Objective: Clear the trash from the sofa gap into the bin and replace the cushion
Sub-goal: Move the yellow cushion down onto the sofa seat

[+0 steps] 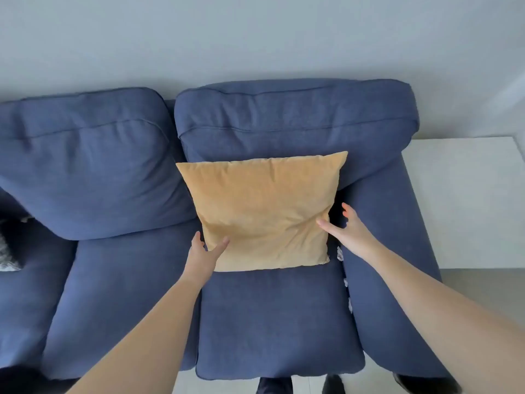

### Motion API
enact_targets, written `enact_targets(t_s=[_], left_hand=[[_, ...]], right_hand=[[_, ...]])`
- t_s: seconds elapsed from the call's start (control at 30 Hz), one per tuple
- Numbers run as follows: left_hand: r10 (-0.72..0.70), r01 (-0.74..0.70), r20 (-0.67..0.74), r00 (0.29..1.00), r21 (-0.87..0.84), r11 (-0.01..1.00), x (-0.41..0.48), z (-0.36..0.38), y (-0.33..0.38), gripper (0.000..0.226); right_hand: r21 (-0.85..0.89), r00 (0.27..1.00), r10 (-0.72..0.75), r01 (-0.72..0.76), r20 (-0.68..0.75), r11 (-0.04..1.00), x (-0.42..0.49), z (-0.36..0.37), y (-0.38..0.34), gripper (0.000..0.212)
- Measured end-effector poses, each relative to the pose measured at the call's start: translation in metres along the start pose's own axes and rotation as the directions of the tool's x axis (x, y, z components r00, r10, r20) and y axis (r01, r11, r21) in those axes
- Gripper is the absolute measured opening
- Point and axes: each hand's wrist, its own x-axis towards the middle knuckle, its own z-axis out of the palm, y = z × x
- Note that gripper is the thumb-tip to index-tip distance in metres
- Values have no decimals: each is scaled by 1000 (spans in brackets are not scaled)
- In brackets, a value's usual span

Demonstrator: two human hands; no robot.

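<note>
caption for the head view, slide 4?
Both hands, left and right, reach the mustard cushion on the blue sofa; white scraps in armrest gap.

The sofa is covered in dark blue woven cloth, matt, with a fine grain and soft creases along its piped seams. The tan cushion looks like a smoother, velvety fabric, lightly wrinkled. White crumpled scraps in the right gap look like paper. The far wall is plain and matt.
</note>
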Motion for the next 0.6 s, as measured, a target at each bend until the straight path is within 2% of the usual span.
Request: enact_targets(t_s=[0.13,0.27,0.33,0.43,0.6], left_hand=[[-25,30,78,997,-57,998,48,-2,-1,133],[55,-44,104,993,-98,994,78,-1,-8,115],[57,-45,104,993,-120,992,91,0,-11,117],[49,-32,106,993,-157,987,106,4,-17,121],[49,-37,70,996,-173,984,123,15,-15,111]], right_hand=[[73,999,16,-18,28,997,44,14,1,133],[137,999,28,-33,37,990,74,28,8,131],[156,998,51,-57,43,986,86,33,17,134],[163,996,73,-79,42,983,97,41,27,123],[150,999,21,-27,41,988,113,53,33,110]])
